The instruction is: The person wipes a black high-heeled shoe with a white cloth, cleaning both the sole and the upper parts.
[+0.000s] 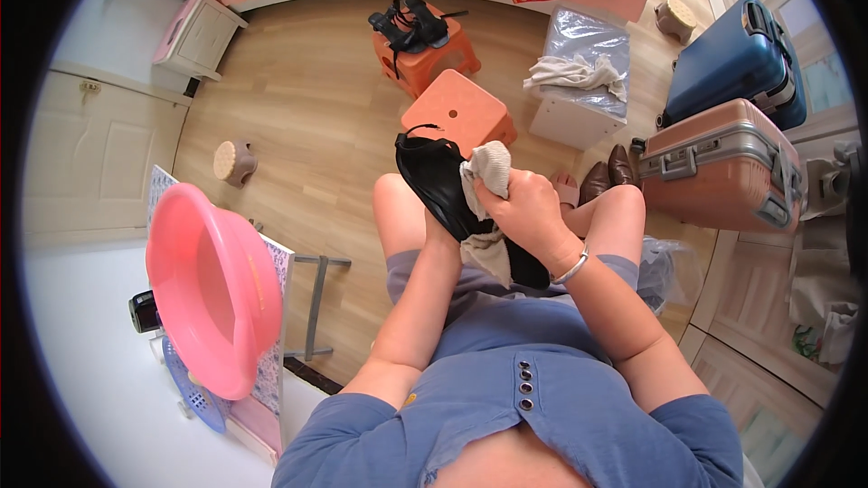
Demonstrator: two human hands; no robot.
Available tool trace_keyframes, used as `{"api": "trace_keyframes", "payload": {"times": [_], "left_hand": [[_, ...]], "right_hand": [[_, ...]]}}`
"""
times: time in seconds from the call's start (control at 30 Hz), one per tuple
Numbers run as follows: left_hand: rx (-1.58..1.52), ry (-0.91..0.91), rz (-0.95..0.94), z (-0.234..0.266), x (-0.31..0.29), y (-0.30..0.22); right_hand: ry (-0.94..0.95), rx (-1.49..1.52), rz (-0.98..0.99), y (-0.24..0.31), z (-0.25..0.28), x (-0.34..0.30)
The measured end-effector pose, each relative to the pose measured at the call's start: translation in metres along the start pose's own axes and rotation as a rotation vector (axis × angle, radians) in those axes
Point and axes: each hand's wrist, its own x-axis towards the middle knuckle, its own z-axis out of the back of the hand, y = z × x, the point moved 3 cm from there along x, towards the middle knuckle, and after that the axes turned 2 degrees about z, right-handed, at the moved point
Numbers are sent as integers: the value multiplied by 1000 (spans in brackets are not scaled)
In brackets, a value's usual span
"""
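Above my lap I hold a black leather shoe-like item with a thin strap at its far end; its exact kind is unclear. My left hand is under its near left side, its fingers hidden behind the black leather. Closed around a bunched off-white knit cloth, my right hand presses it against the item's upper side. More of the pale fabric hangs below my right fingers. Just beyond stands an orange plastic stool. Farther off, black strappy sandals lie on a second orange stool.
At left, a pink basin rests on a patterned folding table. A small round stool stands beyond it. To the right are brown shoes, a pink suitcase, a blue suitcase and a plastic-covered white box carrying white cloth.
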Motion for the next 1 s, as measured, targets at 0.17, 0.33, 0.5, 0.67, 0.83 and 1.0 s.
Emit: {"api": "trace_keyframes", "payload": {"times": [0.17, 0.33, 0.5, 0.67, 0.83, 1.0], "left_hand": [[265, -606, -87, -56, -8, 7], [380, -598, -109, -32, -21, -2], [368, -662, -135, -48, -11, -12], [1153, -724, -472, -58, -9, -34], [1236, -662, -519, -57, -9, -37], [1423, -527, -593, -82, -8, -25]], "right_hand": [[-96, -199, 267, 14, -18, 11], [28, -180, 602, 21, -20, 3], [252, -115, 472, -14, -8, -16], [137, 746, -273, -69, 29, -30], [-243, 900, -82, -45, 74, -44], [-118, 61, 485, 13, 85, -41]]}}
